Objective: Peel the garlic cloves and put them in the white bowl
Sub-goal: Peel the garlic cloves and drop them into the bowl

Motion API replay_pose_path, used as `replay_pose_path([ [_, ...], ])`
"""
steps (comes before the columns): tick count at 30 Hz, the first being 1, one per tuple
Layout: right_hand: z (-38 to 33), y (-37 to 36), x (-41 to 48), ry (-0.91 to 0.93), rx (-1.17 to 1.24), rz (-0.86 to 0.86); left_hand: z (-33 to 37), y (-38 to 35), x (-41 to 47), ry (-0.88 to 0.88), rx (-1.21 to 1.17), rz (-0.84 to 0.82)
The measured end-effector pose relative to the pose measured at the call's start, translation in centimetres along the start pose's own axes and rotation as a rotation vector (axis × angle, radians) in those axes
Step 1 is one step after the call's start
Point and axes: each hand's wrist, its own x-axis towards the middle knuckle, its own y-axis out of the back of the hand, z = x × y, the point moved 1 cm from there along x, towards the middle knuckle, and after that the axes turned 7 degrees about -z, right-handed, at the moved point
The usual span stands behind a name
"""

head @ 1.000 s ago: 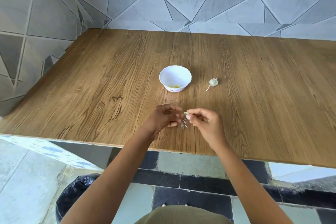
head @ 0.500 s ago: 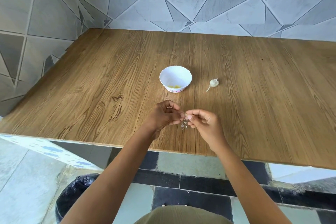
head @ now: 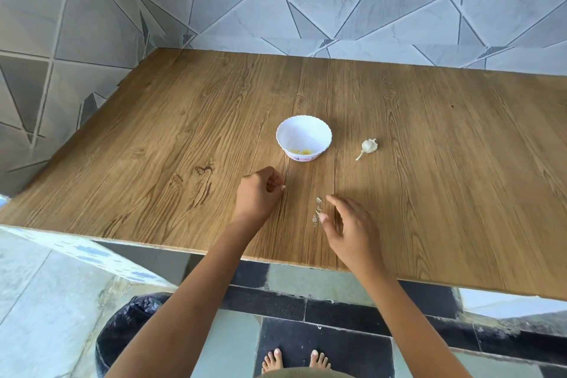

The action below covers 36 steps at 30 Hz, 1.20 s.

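A white bowl (head: 303, 132) stands mid-table with a few yellowish peeled cloves (head: 300, 151) at its bottom. Right of it lies the rest of a garlic bulb (head: 368, 147) with its stem. My left hand (head: 259, 193) hovers in front of the bowl with curled fingers, and a small pale garlic clove (head: 283, 187) shows pinched at its fingertips. My right hand (head: 346, 224) is lower and to the right, its fingers loose and holding nothing. Thin scraps of garlic skin (head: 317, 209) sit just off its fingertips, on or just above the table.
The wooden table (head: 153, 163) meets tiled walls at the back and left. Its near edge runs just below my wrists. A black-lined bin (head: 129, 331) stands on the floor under the table's left front, beside my bare feet (head: 296, 360).
My hands were joined over the clove and have drawn apart. The left has moved left and toward the bowl with the clove. The right has opened, and skin scraps are beside it.
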Motion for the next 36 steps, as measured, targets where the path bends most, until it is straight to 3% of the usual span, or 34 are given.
replay_pose_path([
  [5, -0.1, -0.2, -0.2, -0.022, 0.018, -0.019, -0.6, 0.0, 0.1, -0.051, 0.025, 0.004],
  [11, -0.4, 0.6, 0.2, -0.029, 0.029, -0.102, 0.2, 1.1, -1.3, 0.027, -0.192, 0.004],
  [15, -0.7, 1.1, 1.0, 0.012, -0.030, -0.238, 0.7, 0.7, -3.2, 0.120, -0.361, -0.118],
  [24, -1.5, 1.5, 2.2, 0.078, -0.170, -0.485, 1.0, -0.3, -4.0, 0.159, -0.378, -0.184],
  [36, 0.1, 0.2, 1.3, 0.254, -0.076, -0.376, 1.5, -0.4, -3.3, 0.162, -0.435, -0.208],
])
